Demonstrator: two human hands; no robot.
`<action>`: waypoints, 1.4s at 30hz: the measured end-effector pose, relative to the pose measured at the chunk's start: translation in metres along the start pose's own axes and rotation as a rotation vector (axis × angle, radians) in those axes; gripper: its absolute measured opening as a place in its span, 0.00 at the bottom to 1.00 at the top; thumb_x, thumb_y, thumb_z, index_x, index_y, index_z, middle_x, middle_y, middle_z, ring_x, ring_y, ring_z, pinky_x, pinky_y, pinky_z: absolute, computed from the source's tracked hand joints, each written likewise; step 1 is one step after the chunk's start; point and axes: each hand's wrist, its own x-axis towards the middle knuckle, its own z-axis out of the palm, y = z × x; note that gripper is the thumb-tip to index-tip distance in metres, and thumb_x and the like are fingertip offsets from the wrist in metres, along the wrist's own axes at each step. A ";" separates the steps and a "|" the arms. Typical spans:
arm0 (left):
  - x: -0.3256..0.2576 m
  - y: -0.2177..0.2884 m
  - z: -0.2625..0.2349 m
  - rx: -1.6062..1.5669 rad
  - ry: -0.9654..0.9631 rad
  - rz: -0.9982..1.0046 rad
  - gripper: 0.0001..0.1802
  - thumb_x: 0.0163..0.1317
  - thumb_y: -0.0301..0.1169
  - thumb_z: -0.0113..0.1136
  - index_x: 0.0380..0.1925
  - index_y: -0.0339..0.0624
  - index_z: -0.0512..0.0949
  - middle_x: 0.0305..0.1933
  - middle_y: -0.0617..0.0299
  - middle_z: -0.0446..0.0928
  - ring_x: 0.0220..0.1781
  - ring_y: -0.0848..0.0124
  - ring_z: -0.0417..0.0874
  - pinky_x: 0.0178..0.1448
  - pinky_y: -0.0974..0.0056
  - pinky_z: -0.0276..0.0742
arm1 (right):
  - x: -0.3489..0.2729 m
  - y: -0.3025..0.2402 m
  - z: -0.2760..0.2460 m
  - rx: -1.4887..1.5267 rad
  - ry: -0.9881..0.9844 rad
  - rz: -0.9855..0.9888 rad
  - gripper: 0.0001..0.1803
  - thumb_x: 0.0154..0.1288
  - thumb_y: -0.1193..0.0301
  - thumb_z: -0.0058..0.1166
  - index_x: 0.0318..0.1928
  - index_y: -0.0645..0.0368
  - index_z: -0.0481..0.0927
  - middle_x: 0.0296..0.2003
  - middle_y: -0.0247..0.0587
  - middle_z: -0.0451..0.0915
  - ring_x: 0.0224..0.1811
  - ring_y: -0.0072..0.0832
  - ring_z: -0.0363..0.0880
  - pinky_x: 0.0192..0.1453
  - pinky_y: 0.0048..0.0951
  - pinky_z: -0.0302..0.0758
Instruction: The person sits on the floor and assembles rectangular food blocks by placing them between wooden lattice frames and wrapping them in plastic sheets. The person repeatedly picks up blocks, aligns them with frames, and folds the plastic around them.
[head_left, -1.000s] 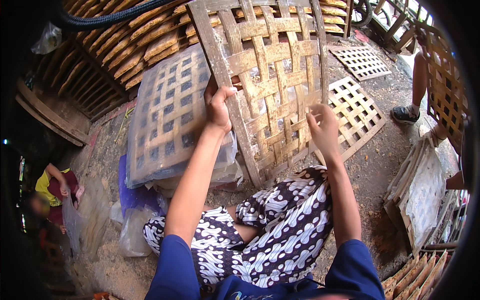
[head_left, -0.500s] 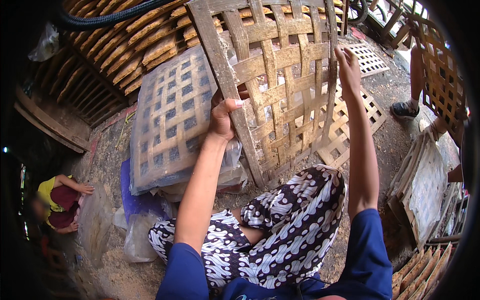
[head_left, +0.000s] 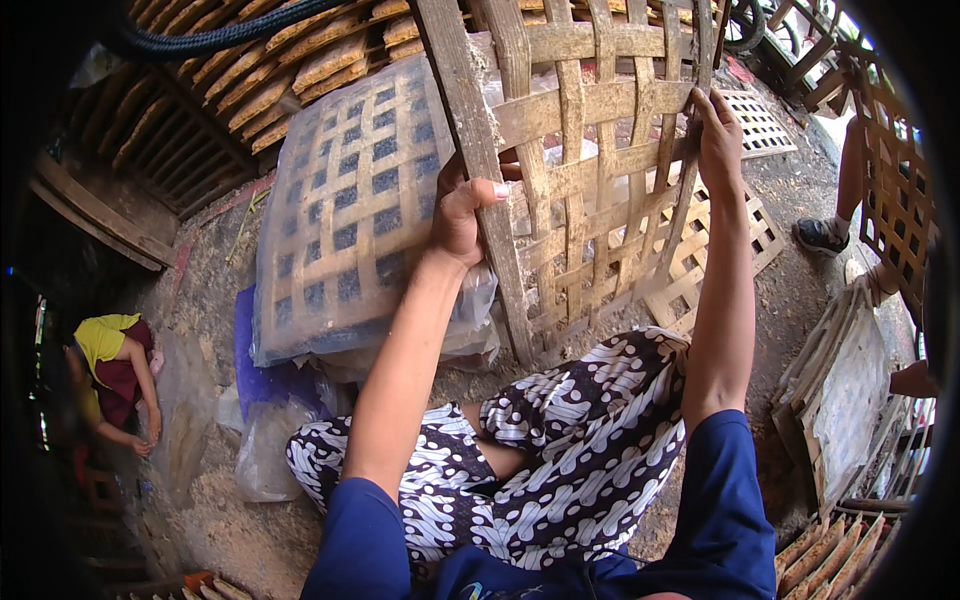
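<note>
A woven bamboo drying rack with a wooden frame stands upright and tilted before me. My left hand is closed round its left frame bar, thumb on the near side and fingers partly hidden behind. My right hand is closed on the right frame bar, fingertips against its edge. Left of the rack, beside my left hand, lies a stack topped by another lattice rack under a clear plastic sheet. Behind the held rack, a further lattice rack lies on the floor.
Shelves of flat tan slabs fill the back left. A person in a yellow top crouches at far left near plastic sheeting. At far right another person's shoe shows beside a lattice rack and leaning panels.
My right hand has gone from open beside the rack to gripping its right bar. The crouching person at left has drawn their hands together. My view has shifted slightly.
</note>
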 end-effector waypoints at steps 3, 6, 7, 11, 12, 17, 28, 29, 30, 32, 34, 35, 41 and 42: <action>-0.001 0.001 0.002 -0.011 -0.009 -0.018 0.31 0.42 0.31 0.59 0.52 0.38 0.74 0.43 0.54 0.79 0.44 0.64 0.81 0.48 0.60 0.82 | -0.001 0.001 -0.007 0.002 -0.048 -0.023 0.22 0.69 0.69 0.57 0.59 0.66 0.74 0.44 0.32 0.82 0.41 0.15 0.76 0.47 0.17 0.71; -0.001 0.002 0.000 -0.005 0.007 -0.041 0.31 0.41 0.31 0.59 0.52 0.39 0.74 0.43 0.55 0.79 0.44 0.65 0.81 0.50 0.59 0.81 | -0.014 -0.012 -0.005 0.014 -0.136 -0.006 0.28 0.62 0.80 0.49 0.64 0.67 0.68 0.53 0.38 0.78 0.49 0.21 0.76 0.54 0.22 0.72; -0.002 0.002 -0.002 -0.002 0.002 -0.030 0.31 0.41 0.30 0.59 0.52 0.40 0.74 0.43 0.55 0.79 0.44 0.65 0.81 0.51 0.59 0.81 | -0.019 -0.016 -0.002 0.024 -0.154 0.003 0.30 0.60 0.82 0.47 0.65 0.68 0.67 0.54 0.40 0.77 0.51 0.22 0.76 0.55 0.23 0.72; -0.003 0.002 0.003 0.006 -0.033 -0.003 0.31 0.41 0.29 0.59 0.52 0.40 0.75 0.44 0.56 0.80 0.46 0.65 0.81 0.53 0.60 0.80 | -0.025 -0.024 -0.007 0.026 -0.145 -0.002 0.31 0.56 0.82 0.44 0.64 0.67 0.67 0.53 0.42 0.75 0.53 0.26 0.74 0.60 0.27 0.69; -0.004 0.003 0.004 0.014 -0.033 0.001 0.30 0.41 0.29 0.58 0.51 0.40 0.76 0.44 0.56 0.80 0.47 0.65 0.81 0.53 0.60 0.80 | -0.026 -0.023 -0.005 0.023 -0.115 -0.016 0.30 0.59 0.80 0.47 0.64 0.67 0.67 0.53 0.42 0.76 0.53 0.25 0.74 0.59 0.27 0.69; -0.007 0.009 0.012 0.050 -0.074 0.034 0.30 0.41 0.30 0.59 0.51 0.40 0.77 0.44 0.57 0.81 0.47 0.67 0.82 0.53 0.61 0.80 | -0.030 -0.023 -0.013 0.041 -0.099 -0.043 0.27 0.68 0.75 0.55 0.65 0.64 0.67 0.53 0.39 0.77 0.52 0.23 0.75 0.57 0.26 0.71; -0.003 0.004 0.007 0.048 -0.014 0.020 0.29 0.40 0.32 0.61 0.48 0.40 0.78 0.42 0.58 0.79 0.44 0.67 0.80 0.51 0.62 0.79 | -0.062 -0.020 -0.015 -0.679 0.062 -0.210 0.38 0.57 0.77 0.52 0.71 0.57 0.60 0.62 0.49 0.69 0.63 0.39 0.70 0.67 0.38 0.67; -0.003 0.004 0.009 0.054 -0.015 0.028 0.29 0.40 0.32 0.61 0.48 0.40 0.78 0.42 0.57 0.79 0.45 0.67 0.80 0.51 0.62 0.79 | -0.065 -0.024 -0.007 -0.868 0.170 -0.365 0.35 0.60 0.75 0.53 0.70 0.56 0.63 0.61 0.48 0.70 0.63 0.39 0.70 0.67 0.39 0.67; -0.004 0.006 0.008 0.065 -0.009 0.038 0.29 0.40 0.32 0.61 0.48 0.39 0.78 0.42 0.57 0.79 0.45 0.67 0.80 0.51 0.62 0.79 | -0.067 -0.037 0.012 -0.963 0.204 -0.527 0.29 0.63 0.70 0.57 0.66 0.54 0.69 0.58 0.48 0.72 0.63 0.40 0.70 0.67 0.42 0.67; -0.004 0.008 0.004 0.056 -0.027 0.028 0.29 0.39 0.31 0.61 0.48 0.39 0.78 0.41 0.57 0.80 0.44 0.67 0.80 0.51 0.63 0.78 | -0.077 -0.069 0.070 -0.873 0.109 -0.742 0.28 0.64 0.68 0.59 0.65 0.52 0.71 0.59 0.48 0.72 0.64 0.41 0.69 0.67 0.43 0.67; -0.006 0.008 0.002 0.059 -0.022 0.024 0.28 0.39 0.30 0.61 0.47 0.39 0.79 0.41 0.57 0.80 0.44 0.68 0.80 0.51 0.63 0.78 | -0.084 -0.085 0.118 -0.891 0.016 -0.917 0.25 0.64 0.68 0.59 0.62 0.49 0.75 0.58 0.45 0.73 0.63 0.39 0.69 0.66 0.41 0.69; -0.006 0.007 0.004 0.065 -0.009 0.025 0.28 0.38 0.30 0.61 0.47 0.39 0.79 0.41 0.57 0.81 0.43 0.68 0.81 0.51 0.63 0.78 | -0.091 -0.092 0.143 -0.807 -0.069 -0.989 0.25 0.63 0.69 0.60 0.62 0.46 0.76 0.57 0.43 0.74 0.61 0.38 0.70 0.64 0.40 0.70; -0.009 0.012 0.022 0.046 0.009 0.122 0.26 0.38 0.28 0.63 0.44 0.36 0.80 0.41 0.56 0.84 0.43 0.68 0.83 0.51 0.65 0.79 | -0.105 -0.093 0.202 -0.815 -0.155 -0.967 0.29 0.57 0.73 0.62 0.61 0.39 0.78 0.50 0.37 0.75 0.52 0.37 0.68 0.57 0.38 0.68; -0.010 0.012 0.023 0.050 0.015 0.134 0.26 0.38 0.28 0.62 0.44 0.35 0.80 0.41 0.56 0.84 0.43 0.68 0.84 0.51 0.65 0.79 | -0.105 -0.091 0.203 -0.804 -0.158 -0.974 0.29 0.57 0.73 0.62 0.60 0.39 0.78 0.49 0.37 0.75 0.52 0.37 0.68 0.57 0.38 0.68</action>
